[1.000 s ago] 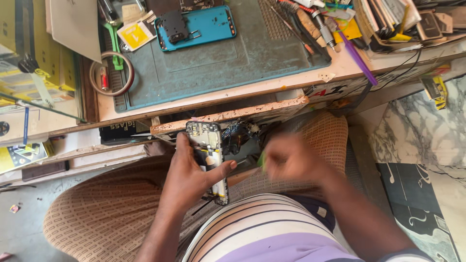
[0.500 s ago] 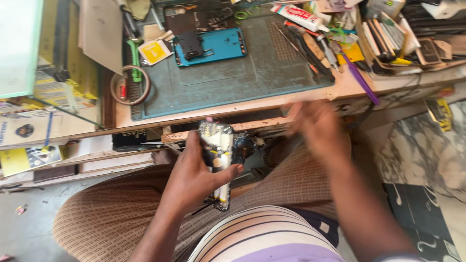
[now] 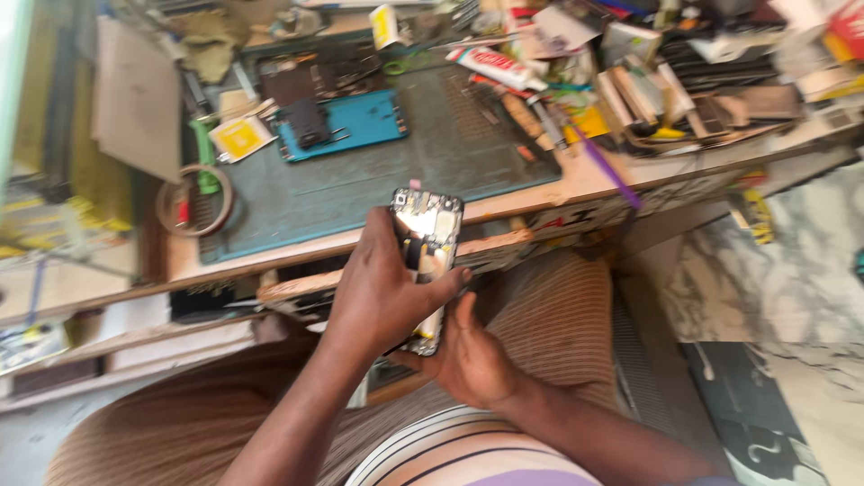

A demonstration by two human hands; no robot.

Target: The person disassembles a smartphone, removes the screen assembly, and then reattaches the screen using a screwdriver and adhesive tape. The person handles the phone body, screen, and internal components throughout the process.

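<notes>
My left hand [image 3: 382, 292] grips an opened phone [image 3: 427, 236] with its back cover off, the shiny inner parts facing up. It holds the phone above my lap, just in front of the workbench edge. My right hand [image 3: 472, 360] cups the phone's lower end from beneath, fingers touching its bottom edge. Both hands are on the same phone.
A dark green work mat [image 3: 360, 180] covers the wooden workbench [image 3: 585, 184]. On it lie a blue phone frame [image 3: 346, 126], a tape roll [image 3: 193, 200], a white tube [image 3: 499, 67] and a purple tool [image 3: 607, 166]. Cluttered parts and boxes [image 3: 711, 81] fill the right.
My right hand has come back from the right of the bench edge to under the phone. My left hand has lifted the phone a little higher. The camera view has shifted.
</notes>
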